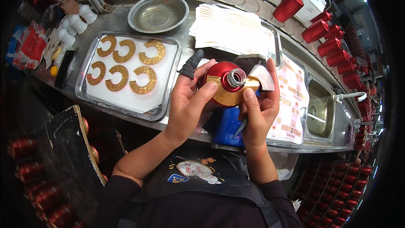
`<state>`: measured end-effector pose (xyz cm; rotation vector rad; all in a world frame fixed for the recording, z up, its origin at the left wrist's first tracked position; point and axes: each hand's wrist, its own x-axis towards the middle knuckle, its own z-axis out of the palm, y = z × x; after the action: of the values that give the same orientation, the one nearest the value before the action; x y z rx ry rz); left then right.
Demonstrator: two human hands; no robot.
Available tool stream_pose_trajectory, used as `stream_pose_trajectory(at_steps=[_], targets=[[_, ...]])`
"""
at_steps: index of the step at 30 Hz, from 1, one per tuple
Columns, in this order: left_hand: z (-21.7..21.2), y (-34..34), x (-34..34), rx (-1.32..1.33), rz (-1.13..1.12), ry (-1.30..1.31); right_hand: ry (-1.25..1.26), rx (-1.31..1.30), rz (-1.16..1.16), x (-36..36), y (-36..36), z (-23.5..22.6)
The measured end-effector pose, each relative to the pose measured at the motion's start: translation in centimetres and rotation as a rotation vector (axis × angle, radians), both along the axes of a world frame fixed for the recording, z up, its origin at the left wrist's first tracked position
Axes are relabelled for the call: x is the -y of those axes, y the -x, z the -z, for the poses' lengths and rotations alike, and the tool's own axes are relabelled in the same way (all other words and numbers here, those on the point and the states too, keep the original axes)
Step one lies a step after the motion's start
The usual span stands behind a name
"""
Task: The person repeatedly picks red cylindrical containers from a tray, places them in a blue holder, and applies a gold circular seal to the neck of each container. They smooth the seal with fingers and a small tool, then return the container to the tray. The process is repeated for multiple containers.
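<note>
A red metallic bottle (214, 72) with an uncapped threaded neck is tilted in front of my chest. My left hand (185, 112) wraps round its left side, thumb pressed on a gold curved label (228, 98) lying along the shoulder. A dark fabric cover (192, 64) sits on a left fingertip. My right hand (260, 116) pinches the label at the bottle's right side, thumb on the gold face. The label's loose end (264, 78) stands away, showing white. A thin pointed tool (241, 128), perhaps tweezers, pokes out below the right palm.
On the left, a metal tray (114, 105) carries several gold C-shaped labels (125, 79) on white paper. Behind are a steel basin (158, 14) and stacked white sheets (230, 27). Printed sheets (291, 105) and a sink (322, 120) lie right. Red bottles (289, 7) line the back; a blue container (225, 131) stands below.
</note>
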<state>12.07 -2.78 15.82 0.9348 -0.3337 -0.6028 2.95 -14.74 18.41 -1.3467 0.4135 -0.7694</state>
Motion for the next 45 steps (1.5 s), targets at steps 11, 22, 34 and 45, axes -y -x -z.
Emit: stream_pose_trajectory(at_steps=[11,22,34,45], targets=[[-0.3,0.4,0.0,0.053,0.029,-0.027,0.062,-0.016,-0.081,0.8,-0.1,0.1],[-0.2,0.2,-0.1,0.062,0.057,0.010,0.049,-0.003,-0.047,0.4,-0.3,0.1],[-0.5,0.4,-0.1,0.049,0.053,-0.009,0.081,-0.013,-0.081,1.1,0.0,0.4],[-0.3,0.3,-0.1,0.065,0.053,0.022,0.076,-0.015,-0.057,0.4,-0.2,-0.1]])
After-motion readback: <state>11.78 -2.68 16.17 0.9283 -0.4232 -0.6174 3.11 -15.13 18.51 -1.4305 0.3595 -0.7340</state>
